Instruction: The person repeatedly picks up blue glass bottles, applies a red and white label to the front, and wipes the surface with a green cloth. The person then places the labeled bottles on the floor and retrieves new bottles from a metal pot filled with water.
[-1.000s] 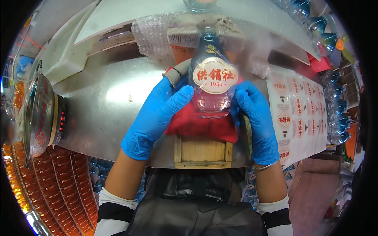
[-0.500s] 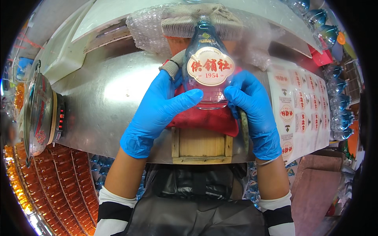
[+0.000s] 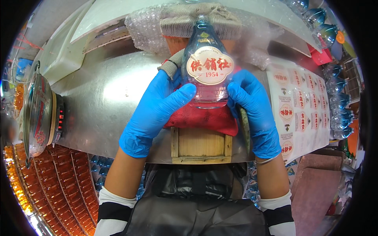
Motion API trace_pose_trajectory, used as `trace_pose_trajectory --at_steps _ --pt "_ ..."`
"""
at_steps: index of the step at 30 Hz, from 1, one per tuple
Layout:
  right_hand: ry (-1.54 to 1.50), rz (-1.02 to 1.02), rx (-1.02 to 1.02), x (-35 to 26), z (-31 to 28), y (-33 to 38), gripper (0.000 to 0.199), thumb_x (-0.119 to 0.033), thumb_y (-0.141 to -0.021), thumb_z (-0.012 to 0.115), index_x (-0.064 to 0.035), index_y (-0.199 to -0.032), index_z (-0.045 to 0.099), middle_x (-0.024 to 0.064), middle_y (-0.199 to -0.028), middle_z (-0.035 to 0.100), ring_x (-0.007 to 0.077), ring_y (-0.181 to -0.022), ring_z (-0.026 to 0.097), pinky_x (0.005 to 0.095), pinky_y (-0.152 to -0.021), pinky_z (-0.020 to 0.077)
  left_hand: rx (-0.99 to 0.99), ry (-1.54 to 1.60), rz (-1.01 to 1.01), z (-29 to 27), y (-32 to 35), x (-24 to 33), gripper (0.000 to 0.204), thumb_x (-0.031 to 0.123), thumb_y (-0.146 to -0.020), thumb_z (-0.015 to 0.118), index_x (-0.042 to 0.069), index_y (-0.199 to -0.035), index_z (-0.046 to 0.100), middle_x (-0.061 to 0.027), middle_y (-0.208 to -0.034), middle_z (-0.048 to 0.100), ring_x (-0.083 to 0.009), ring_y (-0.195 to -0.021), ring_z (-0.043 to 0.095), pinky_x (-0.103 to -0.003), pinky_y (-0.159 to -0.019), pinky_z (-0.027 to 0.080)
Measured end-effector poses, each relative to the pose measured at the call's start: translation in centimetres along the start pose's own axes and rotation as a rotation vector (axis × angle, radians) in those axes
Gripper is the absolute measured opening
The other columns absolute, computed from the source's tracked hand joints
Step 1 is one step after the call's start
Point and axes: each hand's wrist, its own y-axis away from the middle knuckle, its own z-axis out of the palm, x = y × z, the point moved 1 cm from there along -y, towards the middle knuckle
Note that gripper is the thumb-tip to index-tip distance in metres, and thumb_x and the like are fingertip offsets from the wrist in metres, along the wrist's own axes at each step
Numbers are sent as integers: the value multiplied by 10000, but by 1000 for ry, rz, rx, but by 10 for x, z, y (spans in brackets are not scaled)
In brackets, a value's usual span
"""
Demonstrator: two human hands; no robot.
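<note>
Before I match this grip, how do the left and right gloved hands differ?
The left hand has a grey knit cover at its fingers; the right hand shows none. The right hand has a pale bracelet at its wrist; the left hand shows none. A narrow greenish strip extends beneath the right hand, with none visible by the left hand. Both wear blue gloves and hold the blue-tinted glass bottle from its sides.

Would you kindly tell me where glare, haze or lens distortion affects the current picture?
Head view: strong glare on the metal tabletop, left of the left hand; head view: whitish haze over the bubble wrap right of the bottle; head view: fisheye curvature along the tabletop's front edge, with black corners.
</note>
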Motion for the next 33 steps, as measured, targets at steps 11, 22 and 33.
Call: trace_pose_trajectory --at_steps 11,22,33 --pt "468 -723 -43 -22 15 -11 160 -50 -683 715 -64 -834 664 69 -759 549 161 -654 548 262 -596 434 276 -980 738 26 -6 22 273 -14 -748 683 40 -1012 641 -82 -941 619 -217 -889 597 -327 -805 463" --pt "280 -275 38 -37 -25 115 113 -63 -756 704 -35 -851 649 34 -726 622 85 -673 570 229 -627 457 88 -280 107 124 45 32 256 -66 -798 606 -5 -1046 585 -86 -901 621 -153 -809 604 -266 -726 495" --pt "745 783 121 156 -262 195 300 -261 -810 644 -18 -985 625 96 -862 643 148 -768 602 290 -705 479 236 -412 276 111 37 50 226 77 -895 447 -18 -1084 528 -154 -810 630 -201 -712 612 -316 -715 483"
